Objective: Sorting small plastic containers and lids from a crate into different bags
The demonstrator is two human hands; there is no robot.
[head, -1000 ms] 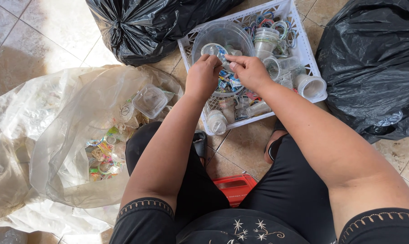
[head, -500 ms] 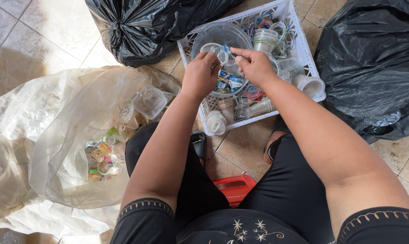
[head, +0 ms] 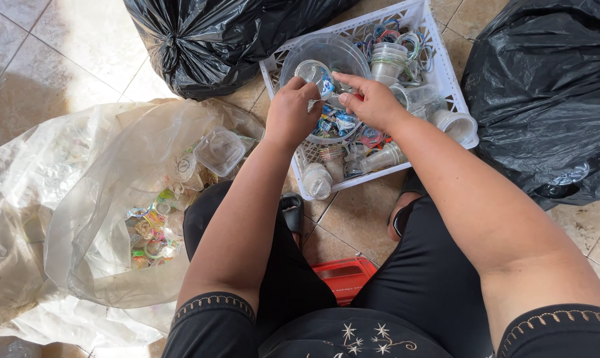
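My left hand point(head: 291, 114) is closed around a small clear plastic cup point(head: 315, 72) and holds it over a white plastic crate point(head: 451, 85). My right hand point(head: 373, 101) meets it from the right, fingertips pinching at the cup's rim or lid. Under both hands lies a big clear plastic bowl point(head: 326, 53) with coloured wrappers point(head: 336, 122). More clear cups point(head: 387, 59) and coloured rings fill the crate.
Black rubbish bags stand at the top point(head: 220, 36) and at the right point(head: 545, 93). A large clear plastic bag point(head: 81, 205) on the tiled floor to my left holds a clear lidded box point(head: 219, 151) and coloured rings. A red stool point(head: 343, 277) is under me.
Both hands have lifted from the crate's contents, with a small clear cup now raised in my left hand and my right fingers at its rim.
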